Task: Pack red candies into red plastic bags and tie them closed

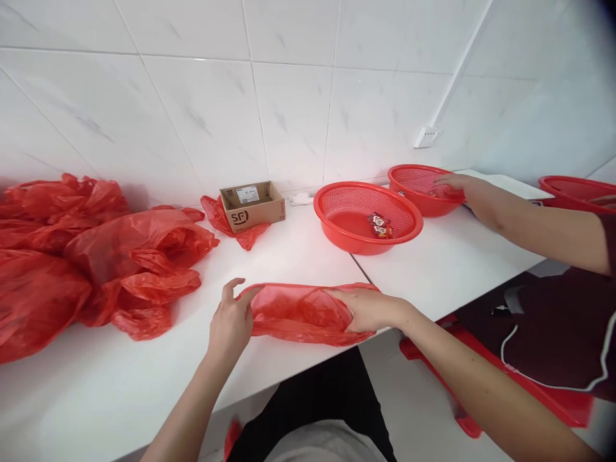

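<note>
A red plastic bag (298,311) lies on the white table (120,378) near its front edge, its mouth held apart. My left hand (231,321) pinches the bag's left edge, thumb and fingers closed on the film. My right hand (368,309) grips the right edge, with its fingers partly inside the opening.
A heap of red plastic bags (91,256) covers the table's left side. A small cardboard box (253,205) stands by the tiled wall. A red basket (368,217) holds a few wrapped sweets (380,226). Another person's hand (464,187) rests on a second red basket (423,188) at the right.
</note>
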A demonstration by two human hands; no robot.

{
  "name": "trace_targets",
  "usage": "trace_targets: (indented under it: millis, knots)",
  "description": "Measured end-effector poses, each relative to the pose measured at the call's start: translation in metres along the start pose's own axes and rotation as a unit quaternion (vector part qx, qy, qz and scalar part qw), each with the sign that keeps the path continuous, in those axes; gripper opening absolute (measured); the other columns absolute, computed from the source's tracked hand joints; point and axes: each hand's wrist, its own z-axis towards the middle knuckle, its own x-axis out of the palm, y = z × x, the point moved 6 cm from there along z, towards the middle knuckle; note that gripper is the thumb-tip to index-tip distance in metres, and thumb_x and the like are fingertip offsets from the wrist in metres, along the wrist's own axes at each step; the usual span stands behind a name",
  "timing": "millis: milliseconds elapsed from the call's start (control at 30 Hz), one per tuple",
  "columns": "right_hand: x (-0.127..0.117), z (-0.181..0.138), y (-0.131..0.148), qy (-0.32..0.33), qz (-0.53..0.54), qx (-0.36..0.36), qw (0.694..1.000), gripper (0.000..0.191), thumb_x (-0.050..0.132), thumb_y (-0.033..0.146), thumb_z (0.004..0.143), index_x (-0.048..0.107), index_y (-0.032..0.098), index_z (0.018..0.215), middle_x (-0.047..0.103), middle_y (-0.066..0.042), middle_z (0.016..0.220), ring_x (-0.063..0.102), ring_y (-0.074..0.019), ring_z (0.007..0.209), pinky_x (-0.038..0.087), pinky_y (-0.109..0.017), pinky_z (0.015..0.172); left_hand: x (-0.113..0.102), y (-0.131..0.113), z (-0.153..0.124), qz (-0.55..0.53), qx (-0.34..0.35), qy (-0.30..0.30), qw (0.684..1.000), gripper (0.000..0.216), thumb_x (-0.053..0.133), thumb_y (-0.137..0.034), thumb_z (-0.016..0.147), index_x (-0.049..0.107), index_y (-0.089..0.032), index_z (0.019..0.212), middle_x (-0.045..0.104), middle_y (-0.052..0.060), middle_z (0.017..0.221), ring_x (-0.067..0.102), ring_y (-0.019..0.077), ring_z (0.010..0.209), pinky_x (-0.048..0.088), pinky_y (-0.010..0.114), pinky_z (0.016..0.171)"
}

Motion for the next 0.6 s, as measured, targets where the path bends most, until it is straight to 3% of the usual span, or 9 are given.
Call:
trace_targets:
  millis: [67,133,200,267,300,367,467,533,600]
  knots:
    - [0.002,0.004,-0.002,-0.011,-0.016,0.003,1.000,0.093,0.072,0.029,0.064,0.033,0.033,0.148,0.068,-0.005,0.115,0.065,-0.0259,0.096,0.046,-0.028,0.073,-0.003,-0.003,0.001,-0.007,-0.014,-0.005,1.000,0.048,0.034,-0.026,0.092,0.050,-0.029,0.137,0.040,0.014,0.140,0.061,0.0157,0.066,0.048,0.033,0.062]
    - [0.003,0.004,-0.001,-0.021,-0.013,-0.001,1.000,0.096,0.074,0.031,0.065,0.030,0.032,0.150,0.067,-0.006,0.116,0.064,-0.0262,0.097,0.046,-0.030,0.076,-0.004,-0.007,0.000,-0.038,-0.021,0.021,0.999,0.051,0.036,-0.038,0.093,0.040,-0.031,0.143,0.053,0.011,0.127,0.063,0.0166,0.067,0.050,0.033,0.065]
    - [0.002,-0.001,0.006,-0.010,0.038,-0.021,0.999,0.089,0.073,0.034,0.069,0.034,0.032,0.149,0.069,-0.005,0.111,0.066,-0.0242,0.094,0.048,-0.030,0.077,-0.001,-0.008,-0.004,-0.080,-0.045,0.079,0.993,0.059,0.041,-0.048,0.091,0.030,-0.033,0.148,0.065,0.006,0.101,0.064,0.0196,0.067,0.051,0.034,0.068]
    - [-0.010,-0.012,0.017,-0.024,0.127,-0.074,0.989,0.071,0.068,0.039,0.077,0.044,0.032,0.143,0.071,-0.003,0.106,0.067,-0.0212,0.093,0.049,-0.030,0.079,0.002,-0.007,-0.010,-0.113,-0.065,0.124,0.984,0.069,0.047,-0.052,0.087,0.024,-0.034,0.150,0.067,0.003,0.091,0.067,0.0239,0.075,0.051,0.037,0.074]
    - [-0.023,-0.019,0.020,-0.060,0.170,-0.107,0.978,0.061,0.065,0.041,0.081,0.049,0.031,0.139,0.071,-0.003,0.105,0.067,-0.0199,0.093,0.050,-0.030,0.080,0.002,-0.006,-0.012,-0.123,-0.066,0.128,0.982,0.071,0.050,-0.051,0.086,0.024,-0.033,0.150,0.068,0.005,0.096,0.067,0.0260,0.084,0.051,0.039,0.078]
    - [-0.058,-0.033,0.014,-0.194,0.202,-0.141,0.950,0.048,0.059,0.043,0.087,0.055,0.030,0.133,0.070,-0.004,0.110,0.066,-0.0187,0.098,0.050,-0.032,0.084,-0.004,-0.005,-0.016,-0.139,-0.048,0.104,0.984,0.066,0.051,-0.046,0.085,0.033,-0.032,0.147,0.062,0.008,0.120,0.062,0.0287,0.107,0.047,0.043,0.091]
    - [-0.103,-0.041,-0.029,-0.388,0.056,-0.040,0.919,0.046,0.059,0.039,0.088,0.055,0.028,0.132,0.061,-0.006,0.129,0.058,-0.0232,0.116,0.047,-0.038,0.095,-0.016,-0.004,-0.022,-0.183,-0.034,0.088,0.979,0.053,0.053,-0.046,0.084,0.052,-0.035,0.136,0.042,0.006,0.147,0.047,0.0303,0.129,0.038,0.044,0.104]
    - [-0.112,-0.033,-0.064,-0.394,-0.093,0.080,0.911,0.049,0.063,0.032,0.085,0.055,0.020,0.132,0.059,-0.011,0.132,0.054,-0.0289,0.122,0.042,-0.044,0.100,-0.022,-0.007,-0.027,-0.229,-0.032,0.112,0.966,0.047,0.058,-0.047,0.081,0.061,-0.038,0.128,0.038,0.002,0.151,0.041,0.0306,0.135,0.034,0.043,0.109]
    - [-0.106,-0.021,-0.085,-0.348,-0.178,0.134,0.911,0.040,0.060,0.026,0.086,0.060,0.015,0.125,0.065,-0.014,0.121,0.059,-0.0308,0.114,0.041,-0.047,0.100,-0.026,-0.010,-0.033,-0.285,-0.031,0.155,0.945,0.044,0.062,-0.048,0.079,0.066,-0.037,0.121,0.047,0.001,0.147,0.042,0.0302,0.135,0.031,0.040,0.111]
